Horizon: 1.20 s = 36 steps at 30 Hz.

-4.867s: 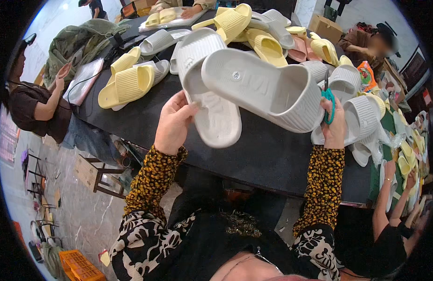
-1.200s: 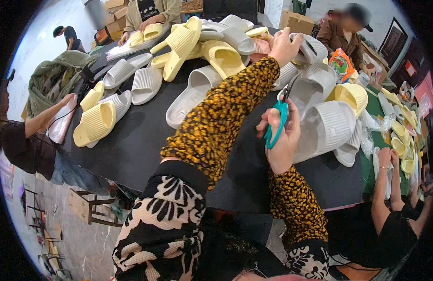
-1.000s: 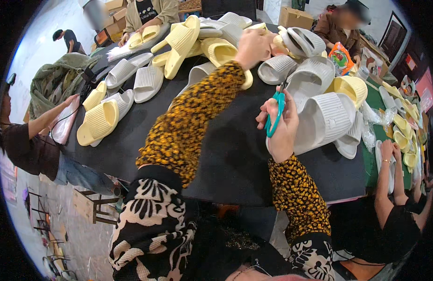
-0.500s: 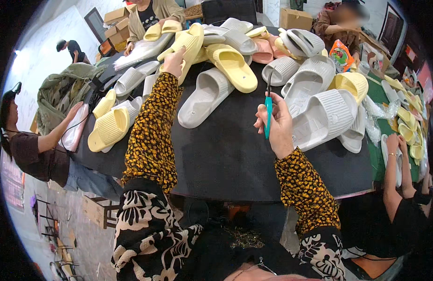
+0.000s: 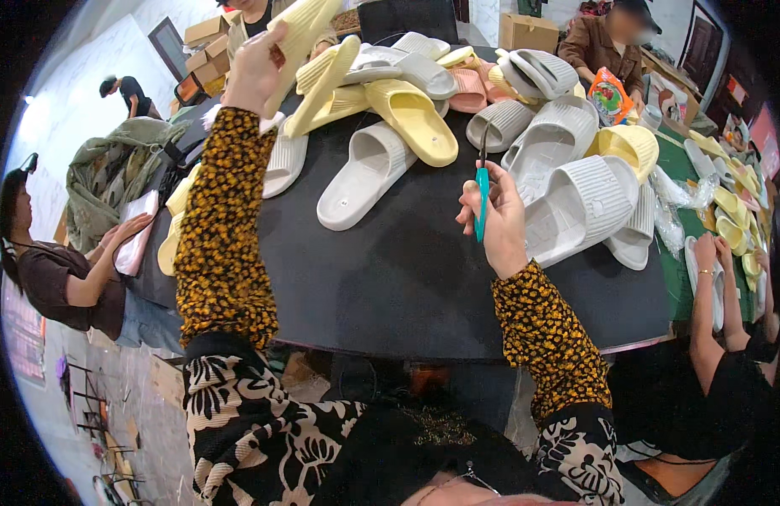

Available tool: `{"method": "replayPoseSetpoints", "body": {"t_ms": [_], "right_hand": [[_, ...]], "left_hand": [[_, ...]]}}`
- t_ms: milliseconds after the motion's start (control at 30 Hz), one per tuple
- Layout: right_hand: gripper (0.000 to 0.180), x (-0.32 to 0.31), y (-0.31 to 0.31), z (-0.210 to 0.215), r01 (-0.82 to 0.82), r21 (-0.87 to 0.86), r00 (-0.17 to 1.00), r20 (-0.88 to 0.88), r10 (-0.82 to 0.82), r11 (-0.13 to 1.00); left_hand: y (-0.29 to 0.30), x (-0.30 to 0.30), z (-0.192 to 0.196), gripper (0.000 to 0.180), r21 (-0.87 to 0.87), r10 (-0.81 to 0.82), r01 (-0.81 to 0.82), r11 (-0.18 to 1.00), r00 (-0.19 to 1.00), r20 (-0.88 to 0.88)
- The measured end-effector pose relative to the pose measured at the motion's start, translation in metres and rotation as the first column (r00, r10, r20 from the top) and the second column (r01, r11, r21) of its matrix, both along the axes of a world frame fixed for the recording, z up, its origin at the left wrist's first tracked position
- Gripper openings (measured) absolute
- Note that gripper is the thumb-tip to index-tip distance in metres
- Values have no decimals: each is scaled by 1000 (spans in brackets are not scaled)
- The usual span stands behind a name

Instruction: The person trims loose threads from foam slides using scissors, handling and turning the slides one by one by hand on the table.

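Note:
A pale yellow slide slipper [image 5: 299, 40] is raised at the upper left, with my left hand [image 5: 251, 74] closed around its edge. Just beside it, another yellow slipper [image 5: 326, 84] leans on the pile. My right hand [image 5: 506, 221] grips small scissors [image 5: 482, 202] by their teal handle, the blades pointing away from me over the table. Close to that hand on the right lies a large grey slipper [image 5: 582, 207]. A grey slipper [image 5: 366, 177] and a yellow one [image 5: 415, 122] lie between my hands.
The dark table [image 5: 390, 287] bears a heap of grey, yellow and pink slippers. An orange packet [image 5: 611, 97] stands at the far right, by a green surface [image 5: 682, 278] holding more slippers. Co-workers sit left, right and across; a green sack [image 5: 111, 181] is at the left.
My left hand has moved up and left, lifting a yellow slipper off the pile. My right hand, with the scissors, has hardly moved. The person at left has shifted their hands over a package.

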State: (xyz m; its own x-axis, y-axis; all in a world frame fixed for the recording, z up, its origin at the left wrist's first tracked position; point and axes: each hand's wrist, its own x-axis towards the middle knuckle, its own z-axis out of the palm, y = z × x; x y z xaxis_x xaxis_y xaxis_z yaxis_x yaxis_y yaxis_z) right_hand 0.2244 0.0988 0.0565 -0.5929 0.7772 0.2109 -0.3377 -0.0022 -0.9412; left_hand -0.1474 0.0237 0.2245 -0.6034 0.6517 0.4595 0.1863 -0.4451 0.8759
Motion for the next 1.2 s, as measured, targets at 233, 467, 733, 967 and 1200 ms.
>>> {"method": "replayPoseSetpoints", "body": {"t_ms": [233,467,733,967,1200], "right_hand": [[44,2,-1,1,27,-24,997,-78,-28,999],[53,-2,6,-4,47,-52,993,-103,-53,998],[54,-2,5,-7,35,-29,999,-19,-36,999],[49,-2,5,-8,22,-24,1000,-7,-22,999],[52,-1,3,-3,-20,33,999,30,19,999]], "left_hand": [[-84,112,-29,29,-312,-198,182,933,980,-21],[-137,166,-106,25,-734,-301,185,654,953,-28],[-131,194,-170,22,-645,-315,227,730,949,-22],[-114,206,-181,19,-572,-162,-156,805,870,-466],[-106,173,-173,41,-559,10,-177,810,957,-289]]}}
